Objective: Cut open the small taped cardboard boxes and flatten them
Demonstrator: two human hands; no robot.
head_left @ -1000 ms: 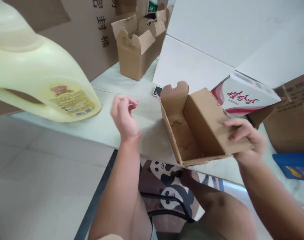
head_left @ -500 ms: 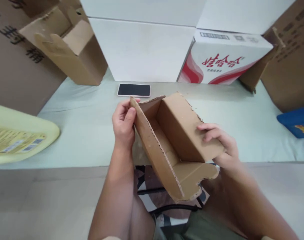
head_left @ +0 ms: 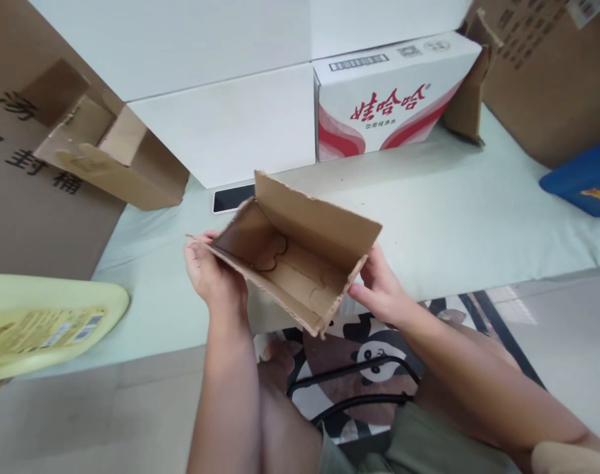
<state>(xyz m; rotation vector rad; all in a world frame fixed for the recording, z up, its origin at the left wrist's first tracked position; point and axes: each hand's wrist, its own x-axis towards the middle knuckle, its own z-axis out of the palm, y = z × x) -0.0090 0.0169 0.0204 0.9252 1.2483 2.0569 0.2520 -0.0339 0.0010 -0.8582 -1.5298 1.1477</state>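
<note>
Now, from the left: a pale yellow jug (head_left: pixel 43 329) lies on its side at the near corner of the table (head_left: pixel 477 217), under a big brown carton (head_left: pixel 14 197) printed with dark characters. Just beside that carton stands a small open box (head_left: pixel 132 174) with its flaps up. A phone (head_left: pixel 231 197) lies flat behind my left hand (head_left: pixel 211 273).

That hand is closed around the left end of the cardboard box (head_left: pixel 300 263), thumb on the upper edge. A second ago it was free in the air, and half a second ago it only pinched a side edge. The box has also swung round since then. It ran away from me, and now it lies crosswise, with its open side towards the camera and the interlocked bottom flaps showing inside. It is off the table, over the near edge and above the panda-print seat (head_left: pixel 374 349).

My right hand (head_left: pixel 383 293) clasps the right end. Its fingers (head_left: pixel 366 289) press the torn edge, though I think some sit behind the wall, where I cannot see them. So the box now has a hand at each end and its inside is open to view.

Further right stand plain white boxes (head_left: pixel 231 125), a red-and-white carton (head_left: pixel 389 99) and a blue pack (head_left: pixel 581 178).
</note>
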